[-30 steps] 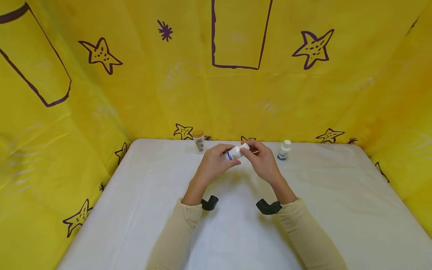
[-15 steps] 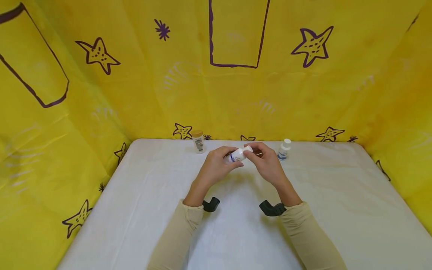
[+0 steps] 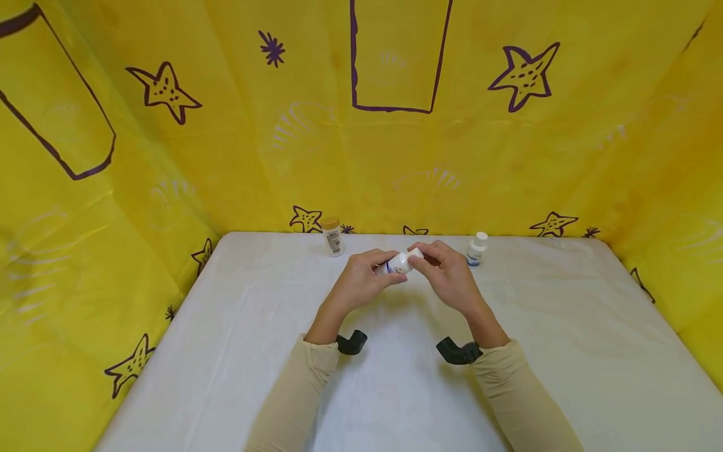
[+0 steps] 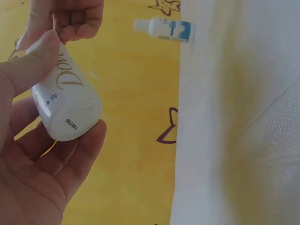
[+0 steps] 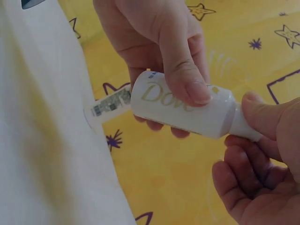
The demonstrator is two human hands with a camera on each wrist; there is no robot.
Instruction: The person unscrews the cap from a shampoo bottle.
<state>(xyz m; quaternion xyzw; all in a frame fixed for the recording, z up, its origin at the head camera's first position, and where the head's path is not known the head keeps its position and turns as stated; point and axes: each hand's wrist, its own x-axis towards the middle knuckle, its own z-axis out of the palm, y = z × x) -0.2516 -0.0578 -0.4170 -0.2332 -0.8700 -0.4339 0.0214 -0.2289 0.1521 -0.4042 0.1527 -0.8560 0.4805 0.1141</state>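
Note:
Above the middle of the table, my left hand (image 3: pixel 359 279) grips a small white Dove bottle (image 3: pixel 397 263) round its body. In the left wrist view the base of the bottle faces the camera, with fingers below it and the thumb on top. My right hand (image 3: pixel 452 276) pinches the bottle's white cap (image 5: pixel 244 125) between thumb and fingers. The bottle lies tilted, its cap end up and to the right. Fingers cover part of the cap, and whether it is loose from the neck I cannot tell.
A bottle with an orange-yellow cap (image 3: pixel 332 237) stands at the back left of the white-covered table (image 3: pixel 254 351). Behind my right hand is a white bottle with a blue label (image 3: pixel 476 250). Yellow cloth walls (image 3: pixel 237 157) with purple drawings enclose the table's back and sides.
Both hands have shifted slightly right with the bottle. The right hand's fingers have changed position a little round the cap. The two standing bottles stay in place.

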